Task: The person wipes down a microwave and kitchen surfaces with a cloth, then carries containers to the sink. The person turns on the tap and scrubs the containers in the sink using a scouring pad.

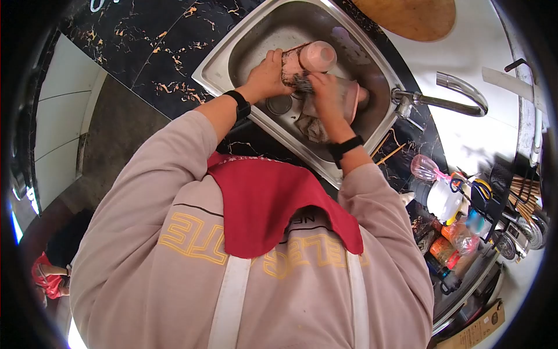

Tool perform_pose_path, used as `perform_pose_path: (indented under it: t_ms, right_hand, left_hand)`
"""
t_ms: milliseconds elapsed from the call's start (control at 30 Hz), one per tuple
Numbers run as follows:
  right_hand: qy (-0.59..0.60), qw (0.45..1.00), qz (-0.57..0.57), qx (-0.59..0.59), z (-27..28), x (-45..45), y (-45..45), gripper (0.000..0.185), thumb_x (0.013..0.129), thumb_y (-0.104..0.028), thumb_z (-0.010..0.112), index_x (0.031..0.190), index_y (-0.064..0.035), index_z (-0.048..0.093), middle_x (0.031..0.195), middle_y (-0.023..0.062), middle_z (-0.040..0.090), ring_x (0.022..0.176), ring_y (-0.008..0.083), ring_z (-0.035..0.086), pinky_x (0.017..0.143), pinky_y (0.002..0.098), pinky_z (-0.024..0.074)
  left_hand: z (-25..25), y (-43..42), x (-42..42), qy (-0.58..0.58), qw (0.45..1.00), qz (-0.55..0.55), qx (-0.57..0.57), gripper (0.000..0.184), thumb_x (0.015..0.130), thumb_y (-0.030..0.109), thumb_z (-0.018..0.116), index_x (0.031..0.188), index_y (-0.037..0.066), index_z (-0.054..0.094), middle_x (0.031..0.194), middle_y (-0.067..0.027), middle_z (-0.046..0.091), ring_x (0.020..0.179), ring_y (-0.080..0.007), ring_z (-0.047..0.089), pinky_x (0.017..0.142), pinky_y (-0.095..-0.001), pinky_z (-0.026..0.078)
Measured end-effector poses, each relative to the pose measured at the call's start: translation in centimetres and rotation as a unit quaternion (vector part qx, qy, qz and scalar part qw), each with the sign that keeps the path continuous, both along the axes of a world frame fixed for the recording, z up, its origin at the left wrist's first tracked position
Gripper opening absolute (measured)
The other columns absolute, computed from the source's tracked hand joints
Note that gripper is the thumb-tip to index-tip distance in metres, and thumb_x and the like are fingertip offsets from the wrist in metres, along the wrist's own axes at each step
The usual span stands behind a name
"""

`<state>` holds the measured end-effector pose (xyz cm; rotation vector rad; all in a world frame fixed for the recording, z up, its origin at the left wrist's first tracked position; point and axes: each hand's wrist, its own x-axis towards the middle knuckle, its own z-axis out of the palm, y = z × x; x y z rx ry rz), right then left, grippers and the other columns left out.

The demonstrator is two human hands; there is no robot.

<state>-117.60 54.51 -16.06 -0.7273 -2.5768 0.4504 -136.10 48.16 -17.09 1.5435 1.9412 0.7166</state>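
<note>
Over the steel sink [212, 70], my left hand [268, 77] is wrapped round a pink bottle [292, 65] with a rounded pale pink end. Against the bottle's lower side, my right hand [326, 93] holds a dark, mesh-like scrubber [301, 82]. Below my right hand, a pink-rimmed container [350, 102] lies tilted in the basin. A crumpled greyish cloth [313, 128] rests in the basin beside it. The drain [279, 104] shows just under my left hand.
A chrome faucet [442, 100] stands at the sink's right edge. Chopsticks [390, 152] lie on the dark counter [145, 55]. A round wooden board [410, 17] is at the top. Utensils, jars and a pink-handled item [427, 167] crowd the right side. A person in red [49, 276] appears lower left.
</note>
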Motion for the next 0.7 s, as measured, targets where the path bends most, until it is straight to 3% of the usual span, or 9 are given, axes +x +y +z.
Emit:
perform_pose_path:
  t_ms: [100,167,233,300,400,467,567,633,700]
  right_hand:
    - [-0.04,0.997,-0.058,0.02,-0.7,1.0,0.0,0.039,0.063,0.002,0.064,0.101,-0.0018,0.06,0.11,0.0102,0.058,0.096,0.032,0.051,0.089,0.0401,0.0423]
    - [-0.022,0.995,-0.088,-0.034,-0.4,-1.2,-1.2,0.043,0.06,0.002,0.068,0.102,-0.0031,0.061,0.105,0.0103,0.061,0.098,0.0328,0.053,0.089,0.041,0.0427]
    - [0.024,0.997,-0.04,-0.062,-0.8,-3.7,-2.4,0.042,0.06,0.002,0.068,0.102,-0.0024,0.061,0.106,0.0109,0.061,0.098,0.0328,0.053,0.089,0.0412,0.0425]
    - [0.072,0.993,0.005,-0.094,-0.8,-4.2,-2.5,0.042,0.06,0.001,0.069,0.102,-0.0017,0.061,0.106,0.0115,0.061,0.098,0.0329,0.054,0.089,0.0414,0.0423]
    - [0.017,0.994,0.02,-0.105,-0.2,-3.1,-0.8,0.043,0.059,0.002,0.069,0.102,-0.0013,0.061,0.107,0.0124,0.061,0.099,0.0324,0.055,0.09,0.0412,0.0425]
    - [-0.028,0.997,-0.07,-0.015,-0.1,-1.9,-0.4,0.044,0.059,0.001,0.07,0.102,-0.0019,0.061,0.108,0.0125,0.061,0.1,0.0317,0.055,0.089,0.0405,0.043]
    - [-0.004,0.998,-0.02,-0.057,0.3,-3.6,-1.6,0.042,0.061,-0.001,0.069,0.103,-0.002,0.061,0.108,0.0132,0.061,0.1,0.0338,0.055,0.088,0.0407,0.0435]
    - [0.013,0.997,-0.043,-0.065,-1.1,-6.1,-1.0,0.041,0.062,-0.002,0.068,0.103,-0.0021,0.061,0.108,0.0136,0.061,0.1,0.0345,0.054,0.088,0.041,0.0433]
    - [0.032,0.994,-0.067,-0.074,-1.4,-7.7,-0.9,0.041,0.063,-0.002,0.067,0.104,-0.0022,0.06,0.108,0.014,0.06,0.1,0.0352,0.054,0.088,0.0413,0.0432]
  left_hand:
    - [-0.4,-0.1,0.2,0.006,1.0,0.015,-0.005,0.103,0.051,0.03,0.085,0.13,0.001,0.026,0.119,-0.0226,0.042,0.107,-0.04,0.052,0.086,-0.0435,0.049]
    - [-1.1,0.1,0.0,0.009,1.0,0.014,0.001,0.105,0.051,0.03,0.085,0.132,0.0,0.025,0.119,-0.0231,0.042,0.107,-0.0402,0.052,0.087,-0.0432,0.048]
    - [-2.2,-0.2,-0.6,-0.017,0.997,-0.045,0.063,0.111,0.052,0.03,0.085,0.137,0.0,0.019,0.124,-0.0213,0.039,0.113,-0.0397,0.049,0.091,-0.042,0.045]
    - [-2.0,-0.3,-1.1,-0.033,0.997,-0.049,0.048,0.111,0.052,0.028,0.084,0.138,0.001,0.019,0.125,-0.021,0.04,0.113,-0.0397,0.048,0.092,-0.0415,0.044]
    - [-1.2,-0.3,-1.3,-0.043,0.998,-0.039,0.021,0.108,0.053,0.023,0.084,0.138,0.002,0.02,0.126,-0.0205,0.04,0.114,-0.0399,0.048,0.094,-0.0411,0.043]
    - [-0.8,-0.1,-1.0,-0.042,0.999,-0.027,0.009,0.107,0.053,0.021,0.083,0.138,0.003,0.021,0.127,-0.0204,0.041,0.114,-0.0399,0.047,0.095,-0.0412,0.043]
    - [-1.5,-0.3,-0.9,-0.058,0.998,-0.014,0.003,0.105,0.052,0.023,0.082,0.137,0.005,0.023,0.127,-0.0202,0.041,0.112,-0.0381,0.05,0.093,-0.04,0.045]
    - [-4.3,0.1,-1.4,-0.082,0.991,-0.025,0.1,0.104,0.054,0.026,0.082,0.137,0.005,0.024,0.13,-0.0196,0.04,0.115,-0.0365,0.049,0.096,-0.0377,0.043]
    - [-5.6,0.5,-1.2,-0.141,0.984,-0.016,0.108,0.103,0.054,0.026,0.082,0.138,0.006,0.025,0.13,-0.0194,0.041,0.116,-0.036,0.048,0.097,-0.037,0.042]
